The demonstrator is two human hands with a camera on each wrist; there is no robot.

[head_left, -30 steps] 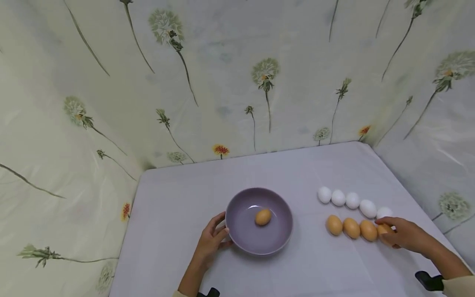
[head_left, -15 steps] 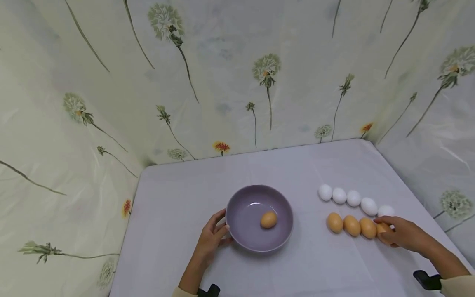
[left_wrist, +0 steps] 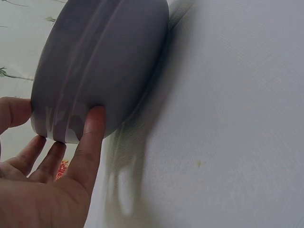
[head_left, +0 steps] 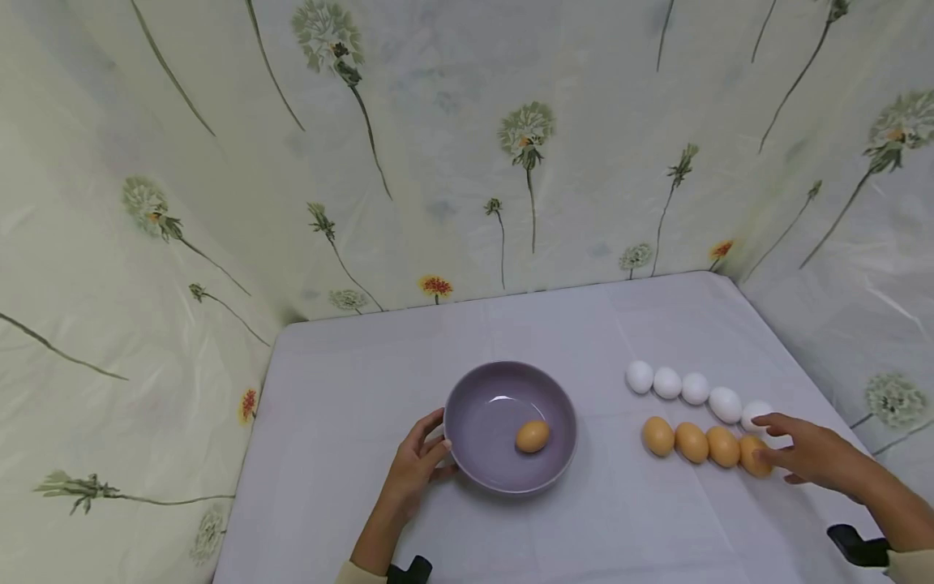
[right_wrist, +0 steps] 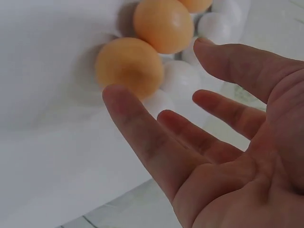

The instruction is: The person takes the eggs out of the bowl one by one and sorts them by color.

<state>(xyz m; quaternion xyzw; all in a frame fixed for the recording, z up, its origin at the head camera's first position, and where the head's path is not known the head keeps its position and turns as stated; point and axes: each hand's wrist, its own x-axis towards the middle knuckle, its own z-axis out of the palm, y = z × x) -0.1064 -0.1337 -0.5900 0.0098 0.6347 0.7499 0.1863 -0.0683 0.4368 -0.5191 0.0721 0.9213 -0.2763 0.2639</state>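
Observation:
A purple bowl (head_left: pixel 477 454) rests on the table, with one brown egg (head_left: pixel 533 436) lying inside it, right of centre. My left hand (head_left: pixel 412 470) touches the bowl's outer left side; in the left wrist view its spread fingertips (left_wrist: pixel 97 118) press against the wall. On the right, several brown eggs (head_left: pixel 691 443) form a row, touching or nearly so. My right hand (head_left: pixel 817 454) is at the right end of that row, fingers spread, nothing held. In the right wrist view one fingertip lies at the end brown egg (right_wrist: pixel 129 64); contact is uncertain.
Behind the brown row runs a line of several white eggs (head_left: pixel 696 389), the end one partly hidden by the right hand. A white cloth covers the table (head_left: pixel 365 357). Dandelion-printed sheets (head_left: pixel 438 162) hang at the back and sides.
My right hand has let go of the end brown egg, opened its fingers and drawn slightly back to the right. Inside the bowl, the egg has rolled right and a little nearer. The left hand stays put.

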